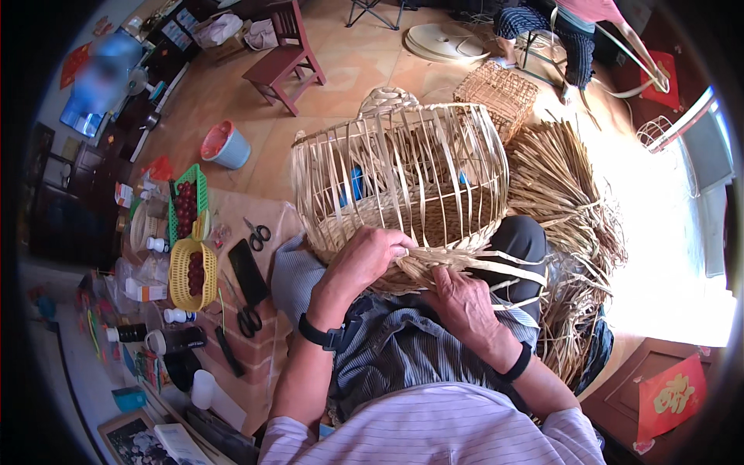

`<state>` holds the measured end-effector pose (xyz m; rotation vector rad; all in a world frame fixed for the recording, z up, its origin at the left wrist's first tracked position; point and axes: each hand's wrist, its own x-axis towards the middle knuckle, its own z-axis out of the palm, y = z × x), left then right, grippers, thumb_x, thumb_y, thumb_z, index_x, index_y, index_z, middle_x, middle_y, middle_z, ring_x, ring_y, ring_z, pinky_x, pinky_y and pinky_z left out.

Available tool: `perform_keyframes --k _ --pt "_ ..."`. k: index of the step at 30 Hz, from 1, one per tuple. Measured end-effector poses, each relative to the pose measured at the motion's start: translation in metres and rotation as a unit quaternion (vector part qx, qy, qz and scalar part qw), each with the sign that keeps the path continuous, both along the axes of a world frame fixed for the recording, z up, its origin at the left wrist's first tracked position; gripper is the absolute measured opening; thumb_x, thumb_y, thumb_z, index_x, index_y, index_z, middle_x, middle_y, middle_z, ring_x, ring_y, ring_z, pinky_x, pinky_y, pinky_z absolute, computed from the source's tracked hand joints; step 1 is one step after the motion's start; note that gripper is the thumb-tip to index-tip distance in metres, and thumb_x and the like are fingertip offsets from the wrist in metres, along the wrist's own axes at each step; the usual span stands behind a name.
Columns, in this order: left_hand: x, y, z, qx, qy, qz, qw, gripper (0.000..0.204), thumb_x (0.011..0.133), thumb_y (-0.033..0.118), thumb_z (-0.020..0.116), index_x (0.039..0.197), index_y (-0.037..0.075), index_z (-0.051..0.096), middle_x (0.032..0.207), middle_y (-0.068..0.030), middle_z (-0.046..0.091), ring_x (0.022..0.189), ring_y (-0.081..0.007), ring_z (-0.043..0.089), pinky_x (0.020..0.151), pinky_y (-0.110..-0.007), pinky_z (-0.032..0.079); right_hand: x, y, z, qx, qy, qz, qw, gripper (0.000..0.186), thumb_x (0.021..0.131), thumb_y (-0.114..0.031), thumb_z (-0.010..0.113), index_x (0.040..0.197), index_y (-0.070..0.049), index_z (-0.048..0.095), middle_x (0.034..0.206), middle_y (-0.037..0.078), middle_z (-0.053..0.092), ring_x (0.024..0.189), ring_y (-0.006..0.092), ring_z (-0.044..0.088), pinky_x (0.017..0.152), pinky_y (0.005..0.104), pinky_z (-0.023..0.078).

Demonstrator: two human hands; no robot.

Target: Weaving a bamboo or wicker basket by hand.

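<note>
A half-woven straw basket (403,178) rests on my lap, its upper part bare upright stakes and its lower part closely woven. My left hand (366,260) pinches the pale straw strands (434,260) at the woven edge nearest me. Close by on the right, my right hand (465,306) has its thumb and fingers closed on the same strands. Loose strand ends fan out to the right past that hand. Something blue shows inside the basket through the stakes. My fingertips are partly hidden by the straw.
To the right lies a big bundle of dried straw (566,186), with a woven basket (496,97) behind it. On the left table are scissors (249,319), a phone (248,271) and a yellow fruit basket (180,271). A bucket (229,149) and chair (288,62) stand beyond. Another person (570,39) sits far right.
</note>
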<state>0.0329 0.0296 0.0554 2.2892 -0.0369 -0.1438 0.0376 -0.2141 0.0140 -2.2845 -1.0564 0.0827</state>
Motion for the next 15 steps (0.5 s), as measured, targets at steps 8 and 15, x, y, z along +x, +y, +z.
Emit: perform_keyframes --k 8,15 --pt "-0.025 -0.004 -0.002 0.092 -0.047 -0.046 0.994 0.040 0.094 0.000 0.076 0.134 0.006 0.075 0.115 -0.0223 0.079 0.108 -0.0395 0.076 0.096 -0.048 0.059 0.016 -0.016 0.021 0.036 0.217 -0.008 0.976 0.016 0.108 -0.018 0.069 0.112 -0.003 0.065 0.075 0.023 0.064 0.068 0.0359 0.071 0.062 0.0484 0.054" --pt "-0.040 -0.030 -0.041 0.082 -0.218 0.079 0.969 0.034 0.091 0.010 0.084 0.123 0.004 0.077 0.113 -0.0132 0.082 0.101 -0.0323 0.080 0.091 -0.043 0.065 0.044 -0.027 0.087 0.177 0.592 0.017 0.786 0.036 0.120 -0.033 0.055 0.119 0.001 0.067 0.073 -0.001 0.057 0.054 0.0092 0.047 0.051 0.0257 0.040"
